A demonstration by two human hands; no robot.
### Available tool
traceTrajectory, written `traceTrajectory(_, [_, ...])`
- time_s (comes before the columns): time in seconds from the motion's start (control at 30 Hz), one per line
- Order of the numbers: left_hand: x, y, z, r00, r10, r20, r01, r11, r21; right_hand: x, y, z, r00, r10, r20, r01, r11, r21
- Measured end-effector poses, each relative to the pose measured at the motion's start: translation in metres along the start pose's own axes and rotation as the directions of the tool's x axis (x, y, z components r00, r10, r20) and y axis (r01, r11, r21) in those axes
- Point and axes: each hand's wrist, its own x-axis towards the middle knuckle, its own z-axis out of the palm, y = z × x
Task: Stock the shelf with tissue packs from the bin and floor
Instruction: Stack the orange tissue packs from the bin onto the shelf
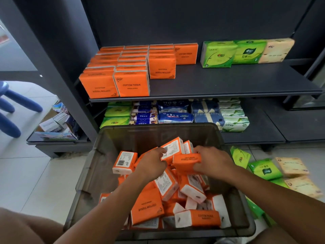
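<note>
A grey translucent bin (91,173) in front of me holds several loose orange tissue packs (147,206). My left hand (152,162) grips an orange pack (173,148) showing its white label side. My right hand (212,161) grips another orange pack (187,160) just beside it; both are lifted a little above the heap. On the dark shelf (228,81) stand rows of orange packs (116,71) at the left and green and beige packs (246,51) at the back right. Green and beige packs (274,169) lie on the floor right of the bin.
The lower shelf (260,131) carries green, blue and white tissue packs. A low side ledge at the left holds a cardboard tray of small boxes (56,124). A blue stool (12,106) stands on the tiled floor at far left.
</note>
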Motion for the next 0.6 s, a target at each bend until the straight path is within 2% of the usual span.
traceTrajectory(0.07, [0.003, 0.001, -0.002, 0.997, 0.020, 0.070, -0.010, 0.989, -0.148, -0.001, -0.003, -0.016, 1.000, 0.001, -0.007, 0.001, 0.975, 0.221])
traceTrajectory(0.17, [0.003, 0.004, -0.009, 0.988, 0.071, 0.134, -0.018, 0.932, -0.361, -0.003, -0.007, -0.037, 0.998, -0.006, -0.069, 0.039, 0.869, 0.494])
traceTrajectory(0.23, [0.000, 0.010, -0.015, 0.981, 0.113, 0.158, -0.025, 0.880, -0.474, -0.004, -0.009, -0.048, 0.993, 0.011, -0.114, 0.063, 0.774, 0.630])
traceTrajectory(0.3, [-0.001, 0.013, -0.019, 0.980, 0.141, 0.138, -0.043, 0.834, -0.550, -0.004, -0.011, -0.056, 0.990, 0.046, -0.135, 0.075, 0.638, 0.767])
traceTrajectory(0.47, [0.004, 0.023, -0.028, 0.991, 0.112, -0.072, -0.132, 0.769, -0.626, 0.004, -0.013, -0.069, 0.963, 0.154, -0.222, 0.159, 0.342, 0.926])
traceTrajectory(0.53, [0.006, 0.029, -0.032, 0.985, 0.105, -0.135, -0.169, 0.737, -0.655, 0.007, -0.014, -0.073, 0.956, 0.160, -0.246, 0.190, 0.301, 0.935])
traceTrajectory(0.6, [0.008, 0.034, -0.036, 0.977, 0.097, -0.189, -0.201, 0.712, -0.673, 0.009, -0.017, -0.075, 0.953, 0.132, -0.273, 0.222, 0.307, 0.925])
